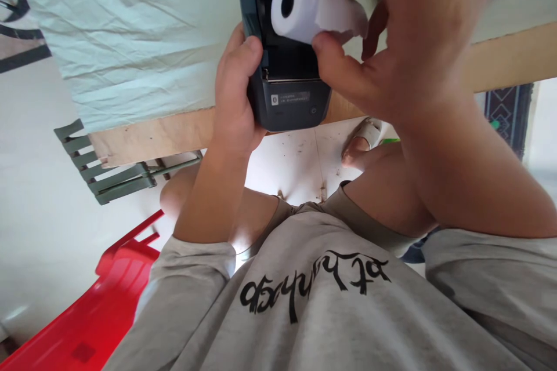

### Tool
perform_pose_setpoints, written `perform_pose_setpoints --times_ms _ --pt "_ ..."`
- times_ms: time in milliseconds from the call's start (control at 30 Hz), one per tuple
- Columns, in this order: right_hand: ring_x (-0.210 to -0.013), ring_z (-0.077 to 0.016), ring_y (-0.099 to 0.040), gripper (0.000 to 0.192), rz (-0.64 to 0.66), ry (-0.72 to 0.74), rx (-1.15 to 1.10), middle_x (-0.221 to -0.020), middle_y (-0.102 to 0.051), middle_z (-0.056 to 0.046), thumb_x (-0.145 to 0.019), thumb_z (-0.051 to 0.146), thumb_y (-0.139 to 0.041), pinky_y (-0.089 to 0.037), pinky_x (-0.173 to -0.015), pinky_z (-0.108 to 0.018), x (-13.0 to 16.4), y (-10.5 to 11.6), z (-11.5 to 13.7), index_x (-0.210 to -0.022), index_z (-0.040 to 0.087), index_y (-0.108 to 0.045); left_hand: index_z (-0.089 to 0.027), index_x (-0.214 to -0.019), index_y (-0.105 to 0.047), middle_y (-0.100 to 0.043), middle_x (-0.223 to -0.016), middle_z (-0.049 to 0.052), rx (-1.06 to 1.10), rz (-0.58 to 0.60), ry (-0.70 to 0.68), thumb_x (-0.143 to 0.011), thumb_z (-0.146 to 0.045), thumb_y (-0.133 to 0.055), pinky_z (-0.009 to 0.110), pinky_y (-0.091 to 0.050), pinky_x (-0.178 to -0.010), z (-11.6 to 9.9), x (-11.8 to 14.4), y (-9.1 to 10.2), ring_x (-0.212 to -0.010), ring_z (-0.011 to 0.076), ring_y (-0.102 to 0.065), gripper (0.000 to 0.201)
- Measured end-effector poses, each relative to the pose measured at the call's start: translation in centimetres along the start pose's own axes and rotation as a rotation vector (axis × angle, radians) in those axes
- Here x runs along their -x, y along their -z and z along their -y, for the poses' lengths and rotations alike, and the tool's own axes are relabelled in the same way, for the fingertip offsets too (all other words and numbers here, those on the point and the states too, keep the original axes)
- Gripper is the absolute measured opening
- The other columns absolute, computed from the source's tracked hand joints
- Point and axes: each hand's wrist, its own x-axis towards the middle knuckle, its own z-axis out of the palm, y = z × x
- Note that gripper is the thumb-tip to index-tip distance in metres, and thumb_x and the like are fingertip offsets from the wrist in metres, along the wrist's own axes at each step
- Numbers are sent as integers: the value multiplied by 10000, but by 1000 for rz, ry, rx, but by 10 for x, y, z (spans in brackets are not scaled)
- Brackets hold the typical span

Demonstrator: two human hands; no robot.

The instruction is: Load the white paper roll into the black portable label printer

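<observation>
A dark grey portable printer (289, 95) with its lid open sits at the front edge of the table. My left hand (237, 90) grips the printer's left side, thumb on its top edge. My right hand (404, 35) pinches a white paper roll (307, 6) between thumb and fingers. The roll hovers just over the printer's open paper bay, its hollow core facing me. The far part of the printer is cut off by the top of the frame.
A wrinkled pale cloth (130, 35) covers the wooden table (152, 136). A green slatted chair (104, 171) stands at the left, a red plastic chair (87, 313) at the lower left. My knees, a sandalled foot (363, 142) and white floor tiles show below the table edge.
</observation>
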Motion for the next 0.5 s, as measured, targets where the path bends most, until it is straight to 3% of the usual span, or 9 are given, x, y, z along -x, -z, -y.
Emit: perform_pose_setpoints --times_ms 67,133,300,500 --pt "-1025 -146 -564 344 -22 192 255 -1076 -563 39 -796 330 -432 -485 -911 -301 -2 -3 2 -1113 232 -519 -299 -822 -606 -684 -868 -14 6 6 8 -798 -346 -472 370 -512 -773 0 0 1 -1133 246 -558 144" --pt "-999 -139 -571 296 -47 286 364 -1054 -559 35 -798 299 -416 -488 -870 -286 -3 -6 3 -1069 209 -495 -290 -835 -608 -686 -861 -20 28 5 -1 -801 -327 -473 359 -507 -783 1 0 2 -1113 238 -569 144" --pt "-988 -108 -568 164 0 231 356 -952 -564 66 -779 261 -443 -480 -887 -271 -6 -9 -2 -923 200 -492 -245 -886 -612 -685 -880 -32 44 5 10 -798 -351 -516 321 -501 -806 4 -1 4 -1075 226 -583 168" --pt "-887 -82 -561 177 -123 343 366 -835 -551 39 -834 268 -348 -464 -828 -270 0 -5 -2 -848 194 -509 -226 -796 -589 -636 -869 -25 36 -6 -60 -828 -313 -457 331 -518 -820 3 0 1 -1033 206 -598 162"
